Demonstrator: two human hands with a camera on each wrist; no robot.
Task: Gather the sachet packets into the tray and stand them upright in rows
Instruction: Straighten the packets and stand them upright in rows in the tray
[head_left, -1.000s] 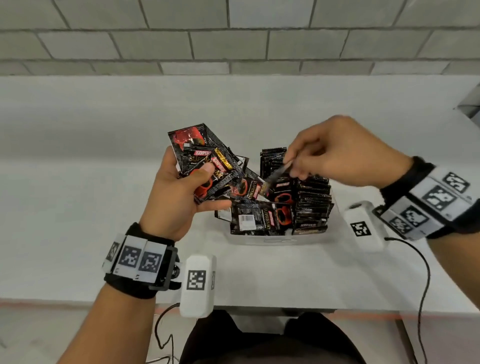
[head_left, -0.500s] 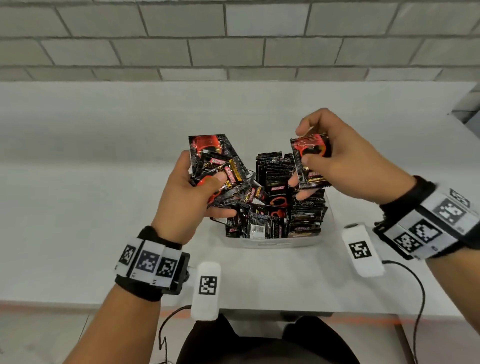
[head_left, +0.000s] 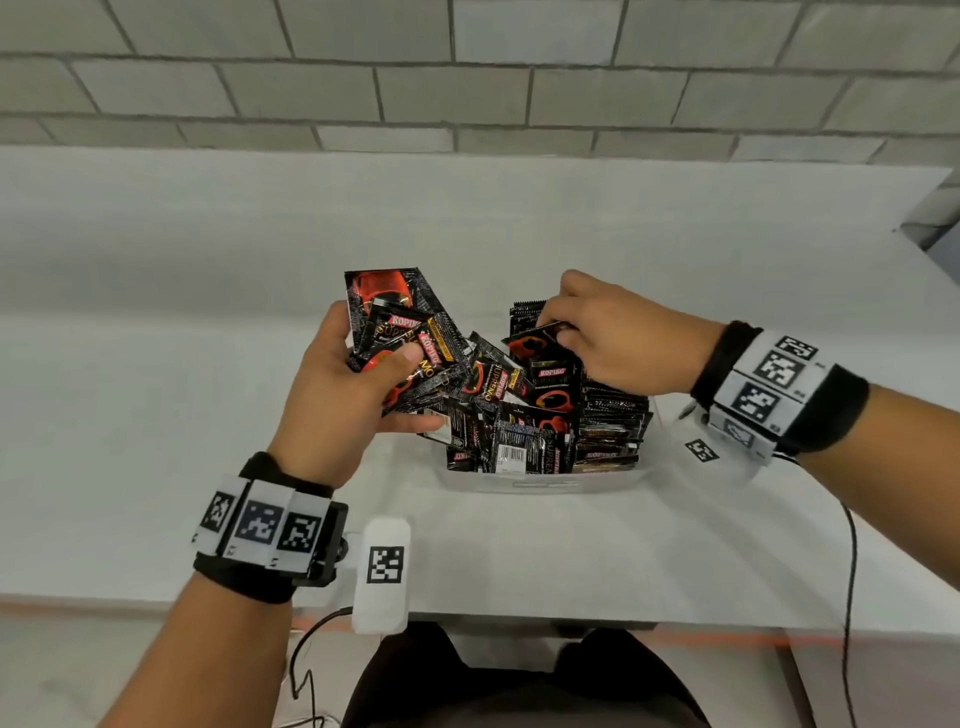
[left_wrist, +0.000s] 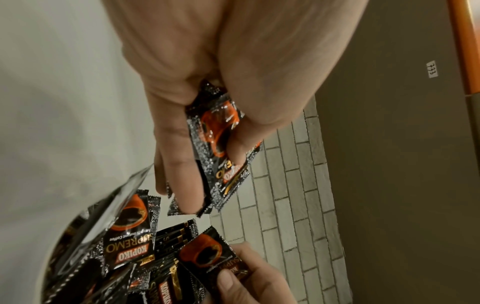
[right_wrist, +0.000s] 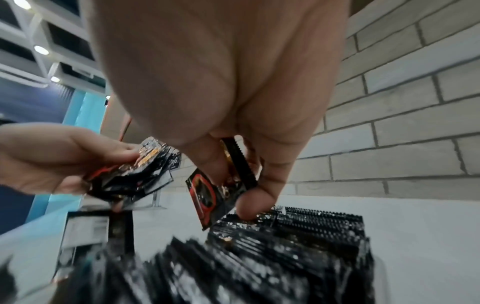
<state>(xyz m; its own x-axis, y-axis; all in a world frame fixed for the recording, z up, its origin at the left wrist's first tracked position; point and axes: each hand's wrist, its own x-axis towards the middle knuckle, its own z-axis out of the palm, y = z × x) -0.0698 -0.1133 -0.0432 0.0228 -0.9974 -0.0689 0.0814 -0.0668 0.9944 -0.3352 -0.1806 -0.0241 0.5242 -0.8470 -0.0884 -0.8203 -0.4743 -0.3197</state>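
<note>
Head view: left hand (head_left: 337, 395) grips a fanned bundle of sachets (head_left: 410, 343), thumb pressed across their faces, just left of the tray (head_left: 540, 480) on the white table (head_left: 156, 364). Right hand (head_left: 618, 338) pinches a single sachet (head_left: 535, 340) over the tray's far end. The tray holds a packed upright row (head_left: 613, 421) along its right side and a loose, tilted heap (head_left: 498, 415) on its left — not yet sorted.

Left wrist view: fingers (left_wrist: 179, 164) and thumb clamp the bundle flat; foil looks glossy, so likely slippery, thin and light.

Right wrist view: thumb and fingertips (right_wrist: 249, 203) pinch the single sachet (right_wrist: 213, 197) by its upper part, lower corner touching the row's (right_wrist: 311, 224) crimped tops. Judgement: sachets are pliable and hard to damage; best held at the stiff crimped seam — a mid-face hold may buckle.
</note>
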